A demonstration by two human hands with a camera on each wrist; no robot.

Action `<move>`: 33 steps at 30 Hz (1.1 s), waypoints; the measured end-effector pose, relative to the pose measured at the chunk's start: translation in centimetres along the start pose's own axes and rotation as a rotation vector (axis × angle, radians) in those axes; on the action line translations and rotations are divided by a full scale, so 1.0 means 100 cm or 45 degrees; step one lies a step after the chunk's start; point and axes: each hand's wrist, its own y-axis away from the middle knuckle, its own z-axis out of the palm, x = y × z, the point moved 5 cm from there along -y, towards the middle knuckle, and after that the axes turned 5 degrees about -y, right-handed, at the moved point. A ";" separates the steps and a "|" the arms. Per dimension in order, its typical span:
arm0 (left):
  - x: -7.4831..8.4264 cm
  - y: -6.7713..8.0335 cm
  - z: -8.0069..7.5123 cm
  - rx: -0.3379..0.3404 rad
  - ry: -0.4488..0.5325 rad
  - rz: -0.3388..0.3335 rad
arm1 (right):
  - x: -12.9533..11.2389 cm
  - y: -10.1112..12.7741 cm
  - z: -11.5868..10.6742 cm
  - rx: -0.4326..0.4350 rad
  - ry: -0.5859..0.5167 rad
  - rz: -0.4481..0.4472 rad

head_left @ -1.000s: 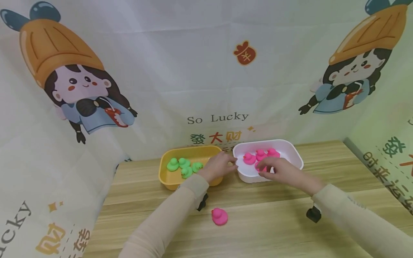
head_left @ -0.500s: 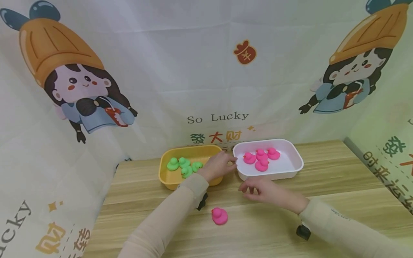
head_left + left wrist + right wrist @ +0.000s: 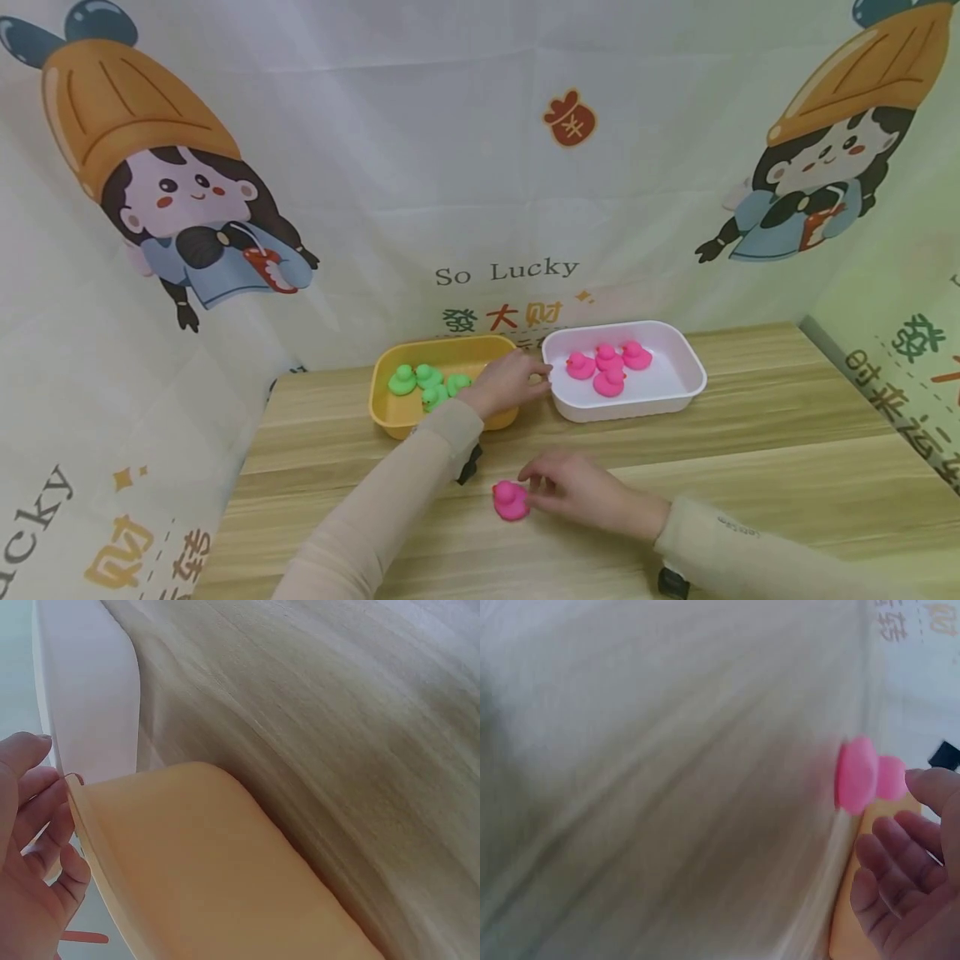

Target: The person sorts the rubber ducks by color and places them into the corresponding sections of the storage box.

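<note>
A lone pink rubber duck (image 3: 511, 501) stands on the table, its beak pointing left. My right hand (image 3: 581, 496) is right beside it, thumb and fingers spread apart at its right side; the right wrist view shows the thumb tip close to the duck's head. My left hand (image 3: 510, 383) is over the right end of the yellow tub (image 3: 382, 414), its loosely bent fingertips at the left rim of the white tub (image 3: 622, 408). In the left wrist view no object shows in its fingers. Several pink ducks (image 3: 609, 382) sit in the white tub.
Several green ducks (image 3: 402, 381) lie in the yellow tub, partly behind the left forearm. Both tubs stand at the back of the wooden table (image 3: 750, 392), against a printed cloth backdrop (image 3: 480, 167). A black wrist camera (image 3: 672, 582) hangs under the right sleeve.
My right hand has left the white tub, where a pink duck now shows uncovered, and has moved down and left to the lone pink duck. The left hand stays put.
</note>
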 end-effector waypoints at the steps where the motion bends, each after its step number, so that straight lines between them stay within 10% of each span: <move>1: 0.000 0.000 0.000 -0.001 -0.003 0.007 | -0.001 -0.001 0.002 0.009 0.003 0.005; 33: -0.003 -0.004 0.005 -0.011 0.026 0.000 | -0.001 0.002 0.013 0.032 0.064 0.080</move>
